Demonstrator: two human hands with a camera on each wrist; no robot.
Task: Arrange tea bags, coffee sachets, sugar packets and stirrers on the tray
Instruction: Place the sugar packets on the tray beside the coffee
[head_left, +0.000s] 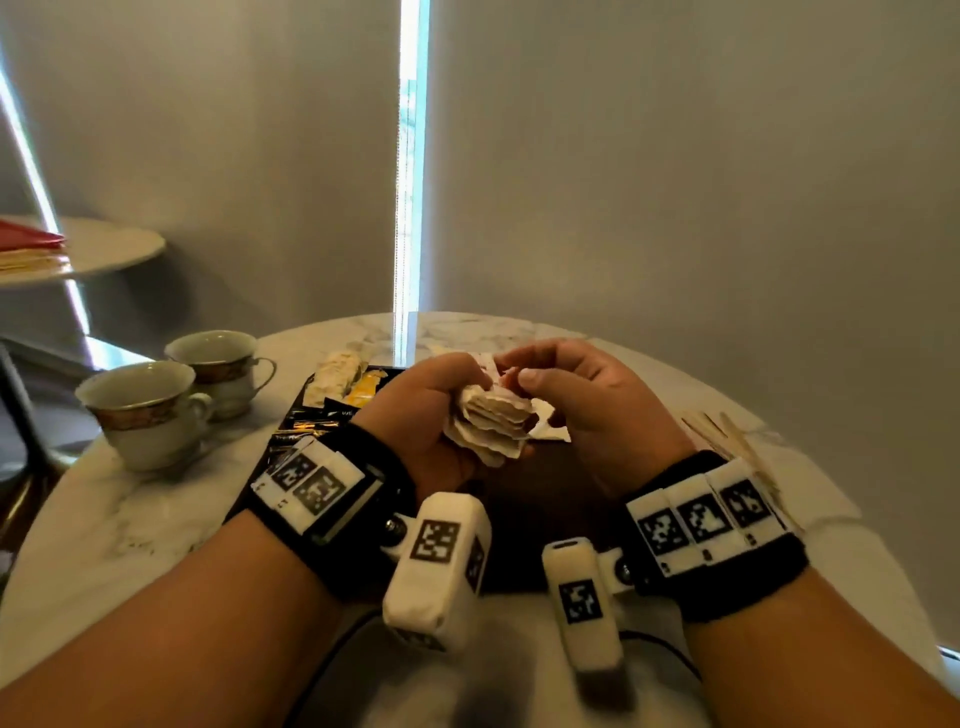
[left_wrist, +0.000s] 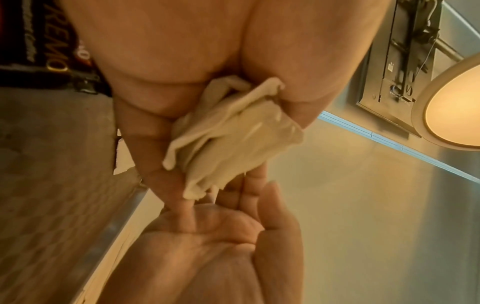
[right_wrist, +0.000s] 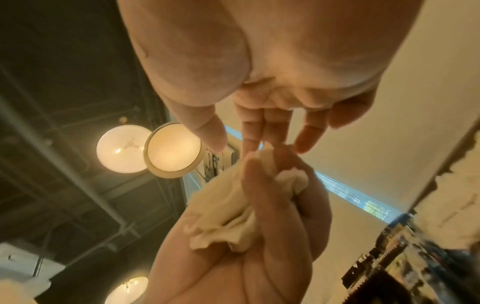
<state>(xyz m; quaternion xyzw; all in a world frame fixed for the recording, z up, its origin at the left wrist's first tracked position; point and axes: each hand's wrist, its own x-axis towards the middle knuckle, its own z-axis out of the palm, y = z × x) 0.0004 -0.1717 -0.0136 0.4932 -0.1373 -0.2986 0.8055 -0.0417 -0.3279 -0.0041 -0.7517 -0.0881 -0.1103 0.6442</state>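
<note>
In the middle of the head view the left hand (head_left: 431, 410) grips a stack of pale paper packets (head_left: 493, 421), fingers curled round it, the crimped edges fanning out toward the lower right. The right hand (head_left: 587, 410) is just beside it on the right, its fingertips (head_left: 530, 376) pinching the top of the same stack; the thumb and first fingers meet at the upper edge of the packets. Both hands are held above the black tray (head_left: 311, 395), which lies on the marble bench (head_left: 130, 519) and is mostly hidden by the wrists.

In the left wrist view the packets (left_wrist: 233, 139) sit squeezed between the thumb and the curled fingers at the centre of the frame, with the right hand (left_wrist: 207, 246) palm-up below them. In the right wrist view the stack (right_wrist: 228, 216) is bunched in the left hand (right_wrist: 246, 257) at lower centre, and the right hand's fingertips (right_wrist: 252, 144) touch its top corner.

At the tray's far left corner, above the left wrist in the head view, lie a pale wrapped bundle (head_left: 335, 376), a yellow sachet (head_left: 366, 389) and dark sachets with gold print (head_left: 317, 421). Thin wooden stirrers (head_left: 727, 436) lie on the bench at the right, just behind the right wrist. Two teacups (head_left: 150, 410) with patterned bands stand at the left of the bench, near the tray.
</note>
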